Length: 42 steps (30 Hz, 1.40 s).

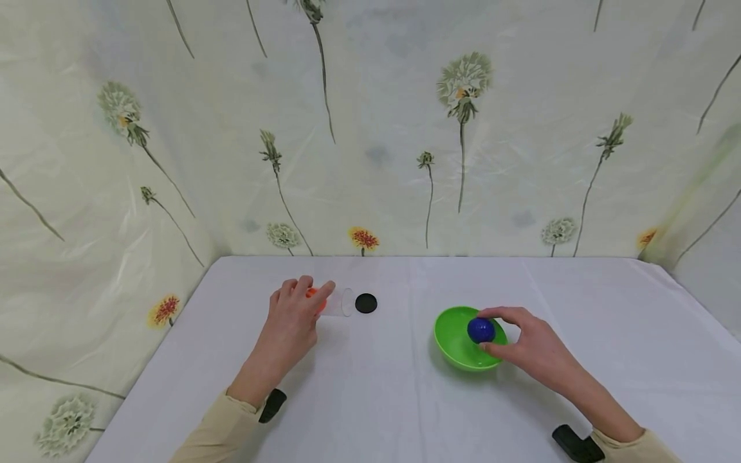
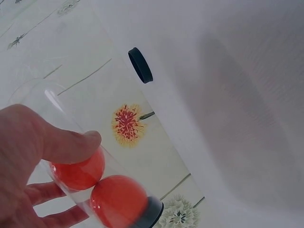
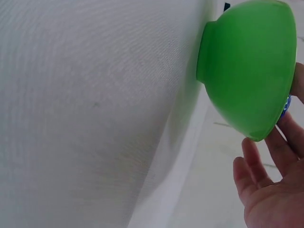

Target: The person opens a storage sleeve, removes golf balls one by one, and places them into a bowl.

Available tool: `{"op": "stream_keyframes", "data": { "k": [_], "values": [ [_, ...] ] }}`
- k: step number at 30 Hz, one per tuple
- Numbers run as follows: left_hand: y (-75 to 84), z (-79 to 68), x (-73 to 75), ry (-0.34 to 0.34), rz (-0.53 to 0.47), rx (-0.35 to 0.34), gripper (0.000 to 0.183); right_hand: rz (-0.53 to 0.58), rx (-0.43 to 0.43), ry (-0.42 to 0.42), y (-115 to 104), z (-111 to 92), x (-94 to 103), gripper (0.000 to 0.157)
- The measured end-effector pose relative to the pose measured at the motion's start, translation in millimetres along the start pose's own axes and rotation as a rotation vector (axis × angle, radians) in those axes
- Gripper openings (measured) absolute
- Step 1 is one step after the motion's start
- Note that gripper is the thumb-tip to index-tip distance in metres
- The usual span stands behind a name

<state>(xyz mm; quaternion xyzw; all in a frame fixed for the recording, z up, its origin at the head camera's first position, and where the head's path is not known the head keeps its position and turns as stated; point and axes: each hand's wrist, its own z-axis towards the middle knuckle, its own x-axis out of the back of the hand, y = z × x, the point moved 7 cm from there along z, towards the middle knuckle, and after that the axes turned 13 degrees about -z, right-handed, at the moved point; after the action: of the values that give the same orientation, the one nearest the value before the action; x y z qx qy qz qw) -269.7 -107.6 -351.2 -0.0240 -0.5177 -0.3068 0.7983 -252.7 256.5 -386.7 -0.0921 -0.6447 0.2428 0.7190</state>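
My left hand (image 1: 294, 321) grips a clear plastic tube (image 1: 336, 304) at the left of the table. In the left wrist view, two orange-red balls (image 2: 118, 202) show inside the tube, and a black cap (image 2: 151, 213) closes its lower end. The other end, toward the right in the head view, looks uncovered. Beside it on the table lies a loose black lid (image 1: 366, 303). My right hand (image 1: 538, 347) pinches a dark blue ball (image 1: 480, 330) between thumb and fingers, over a green bowl (image 1: 451, 341). In the right wrist view, the bowl mostly hides the ball.
A white cloth (image 1: 370, 399) covers the table. Behind it and to the sides hangs a sheet (image 1: 370, 186) printed with dandelions. Each wrist bears a black camera mount (image 1: 579, 444).
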Motion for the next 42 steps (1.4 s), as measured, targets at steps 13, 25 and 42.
{"op": "stream_keyframes", "data": {
  "k": [13,25,42],
  "values": [
    [-1.8,-0.9,-3.3,0.002,-0.013,-0.001,0.065,-0.018,0.034,-0.037,7.2,6.5,-9.4,0.044],
    [0.6,-1.4,-1.7,0.03,-0.017,-0.039,0.064,0.022,0.068,-0.008,3.5,4.4,-7.1,0.038],
    [3.0,-1.5,-1.7,0.021,0.016,-0.031,0.062,0.261,0.143,0.07,-23.3,5.8,5.6,0.033]
  ]
}}
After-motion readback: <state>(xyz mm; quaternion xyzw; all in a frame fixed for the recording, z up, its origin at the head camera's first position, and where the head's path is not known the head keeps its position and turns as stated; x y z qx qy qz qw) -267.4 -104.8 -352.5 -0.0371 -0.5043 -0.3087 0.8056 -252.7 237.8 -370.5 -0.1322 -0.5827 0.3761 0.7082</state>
